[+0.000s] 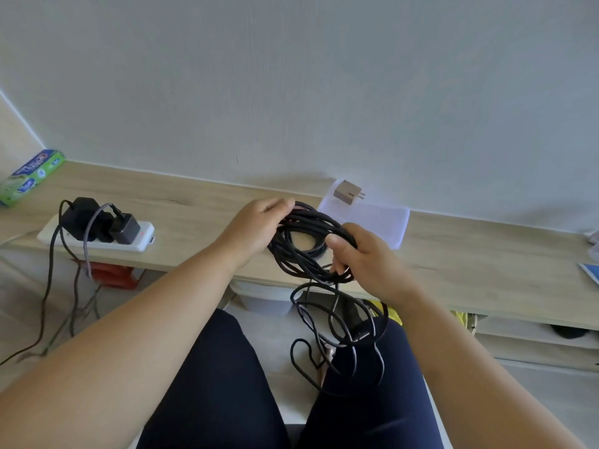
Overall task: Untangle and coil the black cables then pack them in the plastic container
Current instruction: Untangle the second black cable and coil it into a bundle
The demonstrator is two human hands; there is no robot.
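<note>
Two hands on one bundle; the black cable is part coiled, part loose.

Nearest, at 6 o'clock from the coil: the loose tail hangs in several crossing loops over the right thigh. A dark block sits among the loops; I cannot tell whether it is a plug.
Risk 1: if the tail is pulled up as it lies, the crossed loops may cinch into a knot or catch on the block.
Risk 2: the slack may slide off the thigh, and its weight could drag turns out of the coil.

Middle: the coil is held in the air over the front edge of the shelf.
- left hand, at 9 o'clock of the coil: fingers curled over its far rim and gripping it.
- right hand, at 3 o'clock: thumb on top, fingers wrapped under the strands, holding them.
The turns look uneven in size.
Risk 3: if either grip loosens, the coil is likely to spring apart.

Farther, at 1 o'clock, just behind the coil: the plastic container is on the shelf with a beige plug adapter on its far corner.
Risk 4: the adapter may be knocked or get in the way of packing. The bundle also looks wide for the container.

Farthest, at 9 to 10 o'clock and well apart: the power strip with its own dark leads.
Risk 5: these leads could be mistaken for task cables.
</note>
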